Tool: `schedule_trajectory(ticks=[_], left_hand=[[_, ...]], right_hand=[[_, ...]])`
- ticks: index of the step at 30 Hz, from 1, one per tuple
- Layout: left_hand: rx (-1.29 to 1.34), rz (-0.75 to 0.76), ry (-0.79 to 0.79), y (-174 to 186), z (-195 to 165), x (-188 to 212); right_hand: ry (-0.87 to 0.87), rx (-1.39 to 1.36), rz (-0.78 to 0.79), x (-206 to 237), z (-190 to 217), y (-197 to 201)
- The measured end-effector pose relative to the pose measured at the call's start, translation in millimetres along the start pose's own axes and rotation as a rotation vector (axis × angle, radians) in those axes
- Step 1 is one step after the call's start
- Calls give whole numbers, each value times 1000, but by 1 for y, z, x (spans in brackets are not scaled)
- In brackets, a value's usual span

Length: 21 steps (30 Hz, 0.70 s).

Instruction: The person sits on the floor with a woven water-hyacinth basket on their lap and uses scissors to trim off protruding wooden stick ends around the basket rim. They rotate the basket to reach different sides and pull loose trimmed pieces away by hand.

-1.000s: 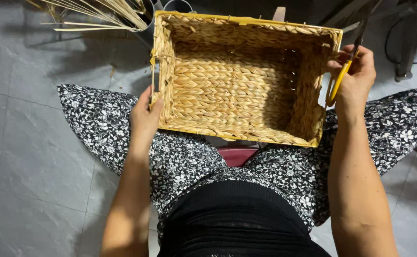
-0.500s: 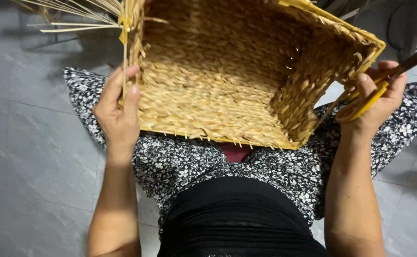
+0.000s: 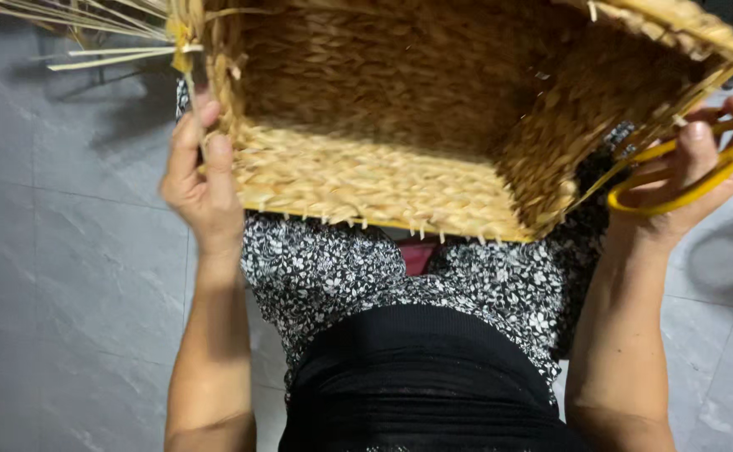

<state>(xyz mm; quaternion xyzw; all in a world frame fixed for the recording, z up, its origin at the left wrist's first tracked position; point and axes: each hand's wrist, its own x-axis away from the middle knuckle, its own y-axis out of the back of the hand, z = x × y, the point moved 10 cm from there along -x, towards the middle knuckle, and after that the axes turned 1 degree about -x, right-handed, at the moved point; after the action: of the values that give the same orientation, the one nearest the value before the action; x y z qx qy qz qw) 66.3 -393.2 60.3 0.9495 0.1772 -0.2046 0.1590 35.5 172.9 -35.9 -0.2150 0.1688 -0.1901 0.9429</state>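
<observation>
A rectangular woven straw basket (image 3: 433, 125) is held up over my lap, tilted with its open side toward me. My left hand (image 3: 203, 180) grips its left wall near the lower corner. My right hand (image 3: 689, 172) supports the basket's right corner while its fingers pass through the yellow handles of a pair of scissors (image 3: 676, 184); the blades are hidden behind the basket. Short straw ends stick out along the basket's near rim.
Loose straw stalks (image 3: 90, 33) fan out at the top left behind the basket. Grey floor tiles (image 3: 74, 276) lie on both sides. My lap is covered by black-and-white patterned fabric (image 3: 341, 268), with a dark red object (image 3: 417, 255) between my knees.
The basket has been lifted off my lap, brought closer to the camera and tilted. Both hands rose with it.
</observation>
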Motion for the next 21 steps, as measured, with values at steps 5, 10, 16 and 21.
schedule_trajectory(ticks=[5,10,16,21], left_hand=[[-202,-26,-39,-12,26,22],[-342,-29,-34,-19,46,25],[-436,57,-40,-24,52,28],[-420,-3,-32,-15,53,32]], right_hand=[[-66,41,-69,-5,-7,-4],[-98,-24,-29,-12,-37,-8],[-139,174,-7,-23,-67,-5],[-144,91,-20,-25,-61,-12]])
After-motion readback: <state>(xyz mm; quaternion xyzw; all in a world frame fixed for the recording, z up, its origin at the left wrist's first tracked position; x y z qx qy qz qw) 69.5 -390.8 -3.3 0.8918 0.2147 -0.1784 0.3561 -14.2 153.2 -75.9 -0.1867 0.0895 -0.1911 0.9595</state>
